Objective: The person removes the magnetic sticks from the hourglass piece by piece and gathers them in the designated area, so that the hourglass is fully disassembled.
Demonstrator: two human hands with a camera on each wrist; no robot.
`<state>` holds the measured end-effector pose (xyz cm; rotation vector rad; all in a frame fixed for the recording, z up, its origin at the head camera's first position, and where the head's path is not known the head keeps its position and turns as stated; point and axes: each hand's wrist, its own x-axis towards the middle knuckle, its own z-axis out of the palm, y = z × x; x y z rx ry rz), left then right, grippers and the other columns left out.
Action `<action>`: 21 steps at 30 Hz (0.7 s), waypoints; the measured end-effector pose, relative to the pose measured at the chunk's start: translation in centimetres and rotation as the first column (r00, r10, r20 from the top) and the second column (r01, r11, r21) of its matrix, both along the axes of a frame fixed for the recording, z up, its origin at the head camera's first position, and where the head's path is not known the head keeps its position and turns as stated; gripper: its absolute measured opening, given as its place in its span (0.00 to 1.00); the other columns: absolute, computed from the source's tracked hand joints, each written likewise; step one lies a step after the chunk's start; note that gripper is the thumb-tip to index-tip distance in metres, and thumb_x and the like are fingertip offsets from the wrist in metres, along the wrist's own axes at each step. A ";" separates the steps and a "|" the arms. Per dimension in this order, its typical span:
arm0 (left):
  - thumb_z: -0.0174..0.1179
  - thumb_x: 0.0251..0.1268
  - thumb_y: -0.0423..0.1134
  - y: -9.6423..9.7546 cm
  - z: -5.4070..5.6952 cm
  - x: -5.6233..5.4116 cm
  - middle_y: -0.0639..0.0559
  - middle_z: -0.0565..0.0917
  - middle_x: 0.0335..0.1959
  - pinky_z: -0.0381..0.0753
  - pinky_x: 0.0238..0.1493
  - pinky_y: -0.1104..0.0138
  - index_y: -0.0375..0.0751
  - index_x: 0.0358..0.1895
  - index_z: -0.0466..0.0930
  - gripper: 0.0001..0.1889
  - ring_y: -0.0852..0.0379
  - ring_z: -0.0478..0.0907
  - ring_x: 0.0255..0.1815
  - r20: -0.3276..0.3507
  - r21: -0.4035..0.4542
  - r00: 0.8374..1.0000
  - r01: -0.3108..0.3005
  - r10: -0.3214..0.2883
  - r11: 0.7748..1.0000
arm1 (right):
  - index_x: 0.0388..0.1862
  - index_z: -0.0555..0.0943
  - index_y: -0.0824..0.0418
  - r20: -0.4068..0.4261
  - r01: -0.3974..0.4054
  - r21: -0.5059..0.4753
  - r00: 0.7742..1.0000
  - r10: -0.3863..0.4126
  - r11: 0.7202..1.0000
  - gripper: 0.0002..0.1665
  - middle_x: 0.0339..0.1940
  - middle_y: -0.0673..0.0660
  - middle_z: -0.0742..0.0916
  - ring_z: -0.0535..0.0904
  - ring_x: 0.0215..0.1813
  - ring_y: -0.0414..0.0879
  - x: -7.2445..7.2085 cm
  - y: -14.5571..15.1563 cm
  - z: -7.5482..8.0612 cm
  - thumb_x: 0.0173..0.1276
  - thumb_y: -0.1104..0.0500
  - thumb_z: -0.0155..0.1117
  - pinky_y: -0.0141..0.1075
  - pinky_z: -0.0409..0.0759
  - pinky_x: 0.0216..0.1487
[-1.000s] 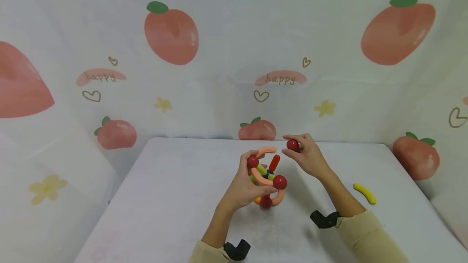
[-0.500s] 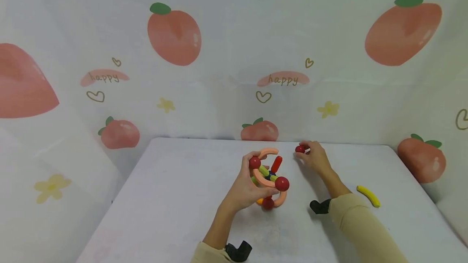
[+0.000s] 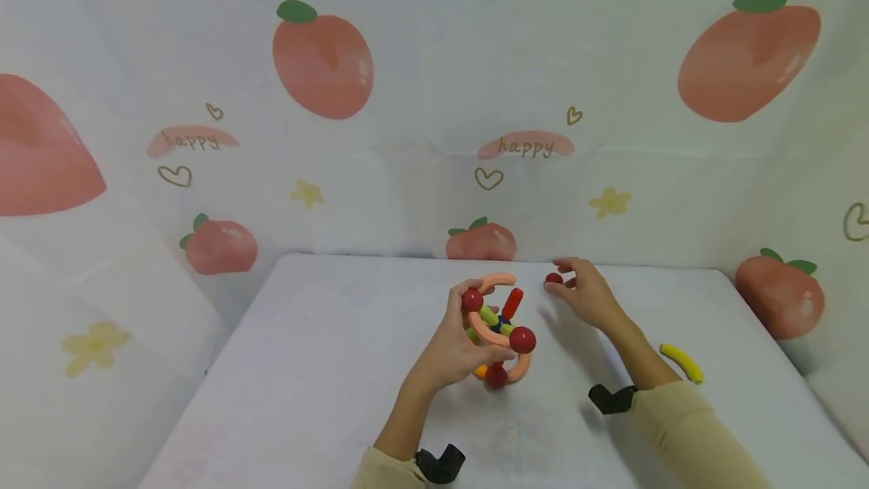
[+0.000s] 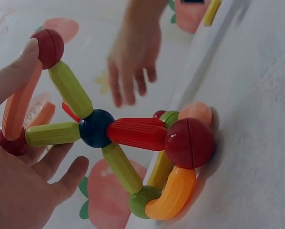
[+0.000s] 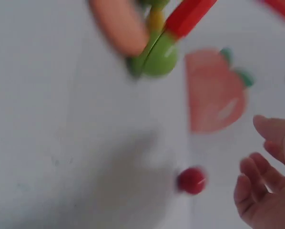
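Note:
My left hand [image 3: 451, 349] grips a magnetic stick-and-ball structure near the middle of the table, thumb and fingers around its upper part. In the left wrist view, green sticks [image 4: 70, 89] and a red stick [image 4: 137, 134] meet at a dark blue ball [image 4: 96, 128]. The thumb touches a red ball [image 4: 48, 48], and an orange curved stick [image 4: 173, 195] sits lower down. A loose red ball [image 3: 554, 278] lies near the table's far edge. My right hand [image 3: 589, 299] is just beside it; in the right wrist view the fingers are apart from this ball [image 5: 192, 181] and hold nothing.
A yellow curved stick [image 3: 682, 363] lies on the white table [image 3: 326, 368] to the right, beyond the right forearm. A white cloth printed with fruit [image 3: 407, 195] hangs behind the table's far edge. Black mounts [image 3: 441, 465] are worn at both wrists.
The right hand carried the red ball right and down to the table's far part, let it go and drew slightly away. The left hand and its structure have stayed nearly still.

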<state>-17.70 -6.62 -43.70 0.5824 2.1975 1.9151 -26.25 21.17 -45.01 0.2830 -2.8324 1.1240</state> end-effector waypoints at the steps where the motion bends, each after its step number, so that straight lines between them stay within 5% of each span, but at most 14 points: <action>1: 0.78 0.54 0.43 -0.1 0.1 0.0 0.58 0.68 0.72 0.79 0.68 0.52 0.67 0.75 0.49 0.52 0.52 0.68 0.74 -0.002 -0.007 1.000 -0.002 0.002 1.000 | 0.70 0.72 0.65 -0.006 -0.030 -0.006 1.000 0.030 1.000 0.31 0.60 0.69 0.81 0.82 0.51 0.58 1.0 -0.2 0.9 0.72 0.56 0.67 0.47 0.87 0.52; 5: 0.78 0.53 0.45 -0.2 0.4 -0.1 0.60 0.67 0.73 0.80 0.66 0.53 0.67 0.75 0.49 0.52 0.53 0.68 0.72 -0.019 -0.032 1.000 -0.008 0.007 0.999 | 0.66 0.74 0.58 -0.028 -0.196 -0.055 0.981 0.194 0.979 0.25 0.58 0.61 0.84 0.82 0.49 0.48 5.6 -0.8 3.9 0.73 0.57 0.65 0.33 0.85 0.47; 10: 0.79 0.52 0.48 -0.4 0.6 -0.1 0.62 0.67 0.73 0.79 0.62 0.54 0.66 0.75 0.50 0.52 0.55 0.69 0.68 -0.040 -0.072 0.999 -0.037 0.034 0.997 | 0.63 0.75 0.51 -0.095 -0.374 -0.108 0.926 0.365 0.921 0.26 0.55 0.53 0.84 0.80 0.43 0.38 10.0 -2.2 5.2 0.68 0.61 0.70 0.30 0.83 0.39; 15: 0.77 0.54 0.51 -0.7 0.6 0.1 0.61 0.67 0.73 0.81 0.60 0.56 0.66 0.75 0.51 0.50 0.54 0.68 0.67 -0.028 -0.081 0.999 -0.044 0.042 0.996 | 0.60 0.76 0.50 -0.234 -0.403 -0.065 0.896 0.378 0.913 0.32 0.51 0.46 0.83 0.81 0.40 0.39 11.3 -4.1 4.6 0.59 0.63 0.78 0.32 0.84 0.36; 21: 0.74 0.61 0.45 -0.7 0.6 0.1 0.56 0.67 0.75 0.83 0.62 0.67 0.60 0.75 0.52 0.46 0.50 0.72 0.69 -0.004 0.020 1.000 0.019 -0.019 1.000 | 0.57 0.79 0.53 -0.270 -0.393 -0.072 0.892 0.362 0.917 0.29 0.47 0.44 0.82 0.78 0.38 0.39 11.5 -5.3 3.9 0.57 0.64 0.80 0.29 0.84 0.35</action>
